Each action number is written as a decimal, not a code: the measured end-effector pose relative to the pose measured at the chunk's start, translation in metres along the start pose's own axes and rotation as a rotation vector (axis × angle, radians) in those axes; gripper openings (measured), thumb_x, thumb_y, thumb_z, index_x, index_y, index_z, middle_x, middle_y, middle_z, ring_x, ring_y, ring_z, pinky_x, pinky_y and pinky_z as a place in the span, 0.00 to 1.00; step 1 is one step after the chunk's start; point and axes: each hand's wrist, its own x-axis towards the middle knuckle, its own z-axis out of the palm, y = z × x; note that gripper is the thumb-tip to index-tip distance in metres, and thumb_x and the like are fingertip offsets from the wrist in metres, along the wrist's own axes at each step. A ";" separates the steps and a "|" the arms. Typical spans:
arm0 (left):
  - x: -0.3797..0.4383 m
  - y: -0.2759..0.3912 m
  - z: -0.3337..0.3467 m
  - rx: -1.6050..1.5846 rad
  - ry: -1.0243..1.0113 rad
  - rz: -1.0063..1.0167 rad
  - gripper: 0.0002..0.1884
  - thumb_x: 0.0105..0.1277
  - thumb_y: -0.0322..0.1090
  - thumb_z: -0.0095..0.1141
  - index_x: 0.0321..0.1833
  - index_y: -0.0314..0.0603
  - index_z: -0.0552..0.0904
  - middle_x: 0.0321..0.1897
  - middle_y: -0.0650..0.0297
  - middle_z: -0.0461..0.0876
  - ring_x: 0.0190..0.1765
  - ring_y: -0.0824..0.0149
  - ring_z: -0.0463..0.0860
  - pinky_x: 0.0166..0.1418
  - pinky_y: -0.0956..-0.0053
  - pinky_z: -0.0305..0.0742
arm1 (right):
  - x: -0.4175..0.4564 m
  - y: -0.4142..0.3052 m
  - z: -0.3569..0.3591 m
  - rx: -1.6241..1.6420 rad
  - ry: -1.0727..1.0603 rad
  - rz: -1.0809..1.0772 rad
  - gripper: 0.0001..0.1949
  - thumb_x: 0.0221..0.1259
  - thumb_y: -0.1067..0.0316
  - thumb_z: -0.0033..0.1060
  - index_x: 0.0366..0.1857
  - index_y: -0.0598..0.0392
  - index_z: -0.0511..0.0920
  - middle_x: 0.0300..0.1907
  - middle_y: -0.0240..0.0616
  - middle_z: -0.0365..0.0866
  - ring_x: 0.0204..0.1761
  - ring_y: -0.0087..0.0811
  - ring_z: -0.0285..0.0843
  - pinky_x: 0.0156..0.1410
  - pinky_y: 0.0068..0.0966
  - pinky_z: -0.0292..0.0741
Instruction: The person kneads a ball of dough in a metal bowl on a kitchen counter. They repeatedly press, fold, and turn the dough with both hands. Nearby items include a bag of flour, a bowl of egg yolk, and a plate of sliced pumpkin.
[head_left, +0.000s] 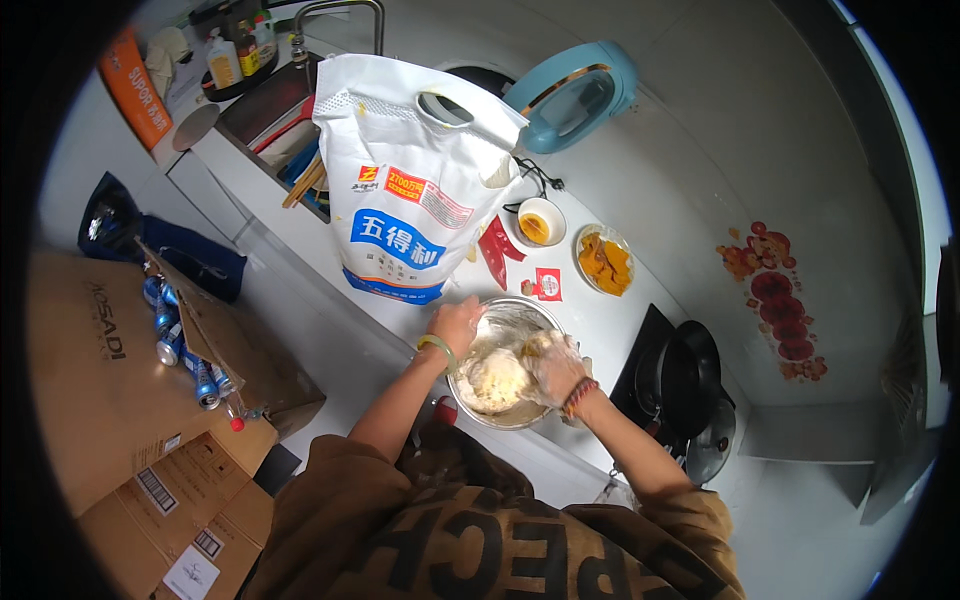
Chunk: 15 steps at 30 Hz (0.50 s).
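Observation:
A round metal mixing bowl (501, 424) stands on the counter close to my body. Inside it lies a pale, rough lump of dough (496, 376) with yellowish patches, and floury residue coats the bowl's wall. My left hand (457, 328) grips the rim on the left, with a pale green bangle on that wrist. Within the bowl's right side, my right hand (556, 369) presses against the dough with curled fingers, smeared in flour and yellowish paste. What looks like thin clear plastic shows around this hand. Its fingertips are partly hidden in the dough.
Beyond the bowl stands a tall white flour bag (405, 187). Nearby are a white cup (553, 217) with orange residue, a plate of orange slices (604, 261) and a red packet (549, 285). Black pans (686, 375) sit right; a cardboard box (97, 390) with cans stands left.

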 end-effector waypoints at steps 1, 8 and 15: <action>0.002 0.000 0.003 -0.011 -0.012 -0.009 0.12 0.73 0.43 0.51 0.38 0.42 0.76 0.26 0.43 0.81 0.35 0.37 0.80 0.39 0.44 0.72 | -0.011 -0.004 0.005 -0.065 -0.017 0.023 0.27 0.60 0.52 0.61 0.59 0.59 0.76 0.50 0.57 0.82 0.54 0.51 0.80 0.60 0.44 0.76; -0.001 0.014 0.003 0.038 -0.059 -0.070 0.13 0.73 0.43 0.51 0.38 0.41 0.74 0.26 0.45 0.81 0.34 0.38 0.80 0.37 0.44 0.72 | 0.007 -0.026 0.127 -0.064 -0.453 0.232 0.26 0.65 0.54 0.50 0.56 0.69 0.75 0.43 0.52 0.85 0.43 0.45 0.87 0.47 0.38 0.82; -0.010 0.011 0.004 -0.021 -0.042 -0.077 0.12 0.73 0.42 0.51 0.38 0.41 0.73 0.25 0.44 0.81 0.33 0.37 0.80 0.36 0.44 0.71 | 0.069 -0.050 0.195 0.502 -0.163 0.897 0.34 0.57 0.61 0.63 0.69 0.59 0.66 0.51 0.50 0.83 0.53 0.44 0.83 0.56 0.38 0.80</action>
